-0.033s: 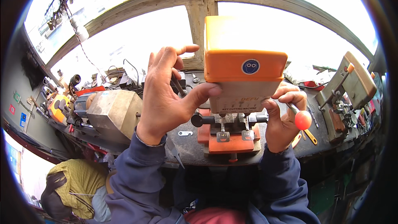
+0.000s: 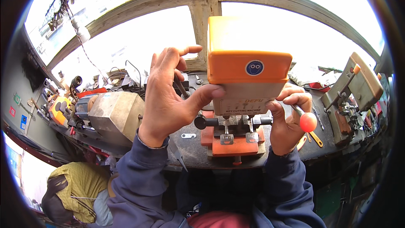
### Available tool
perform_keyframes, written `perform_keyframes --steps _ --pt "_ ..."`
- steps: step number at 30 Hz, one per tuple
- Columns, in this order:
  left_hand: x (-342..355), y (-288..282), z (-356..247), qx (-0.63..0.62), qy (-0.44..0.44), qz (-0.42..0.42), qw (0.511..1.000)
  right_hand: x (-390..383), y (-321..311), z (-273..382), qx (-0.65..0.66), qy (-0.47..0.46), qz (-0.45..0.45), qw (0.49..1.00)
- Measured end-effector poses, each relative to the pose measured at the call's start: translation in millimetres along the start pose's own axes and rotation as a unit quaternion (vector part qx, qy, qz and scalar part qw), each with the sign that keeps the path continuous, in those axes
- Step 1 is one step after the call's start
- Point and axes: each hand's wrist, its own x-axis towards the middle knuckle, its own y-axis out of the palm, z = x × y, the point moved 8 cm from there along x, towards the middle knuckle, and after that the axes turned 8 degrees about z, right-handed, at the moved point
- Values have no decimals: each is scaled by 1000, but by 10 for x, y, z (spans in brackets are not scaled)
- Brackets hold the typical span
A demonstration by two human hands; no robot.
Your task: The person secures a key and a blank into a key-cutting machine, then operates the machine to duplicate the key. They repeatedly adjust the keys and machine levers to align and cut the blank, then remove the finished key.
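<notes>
An upright key cutting machine (image 2: 249, 69), with an orange top and grey front, stands before me. Two keys with dark heads (image 2: 227, 139) (image 2: 252, 137) are clamped side by side above its orange base (image 2: 235, 149). My left hand (image 2: 171, 88) is at its left side, thumb against the grey front and index finger stretched out. A dark lever rod (image 2: 182, 88) runs under the left hand's bent fingers. My right hand (image 2: 288, 120) is closed around a metal lever with a red ball knob (image 2: 308, 122), its thumb at the front's right edge.
A small flat metal piece (image 2: 188, 135) lies on the dark workbench (image 2: 192, 150), left of the base. A grey-housed machine (image 2: 116, 114) stands left, another machine with levers (image 2: 354, 84) right. Yellow-handled tools (image 2: 315, 139) lie near my right hand. A person in yellow (image 2: 80, 185) is at lower left.
</notes>
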Motion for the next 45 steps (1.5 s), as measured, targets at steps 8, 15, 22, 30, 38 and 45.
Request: perform_keyframes --steps 8,15,22,30,38,45 --pt "24 -13 -4 30 0 21 999 -14 0 27 12 21 1 1000" --pt "33 -15 7 32 -2 32 999 -18 -35 4 -21 22 7 1000" --pt "34 -20 19 21 1 18 1000 24 -22 88 -91 18 12 996" --pt "-4 -7 59 -16 -7 2 1000 69 -51 77 -123 28 36 991" --pt "-26 4 96 -37 -30 2 999 24 -30 -14 -15 -3 0 1000" --pt "-58 1 106 -30 -27 -12 999 -22 -38 -17 -13 15 -4 1000"
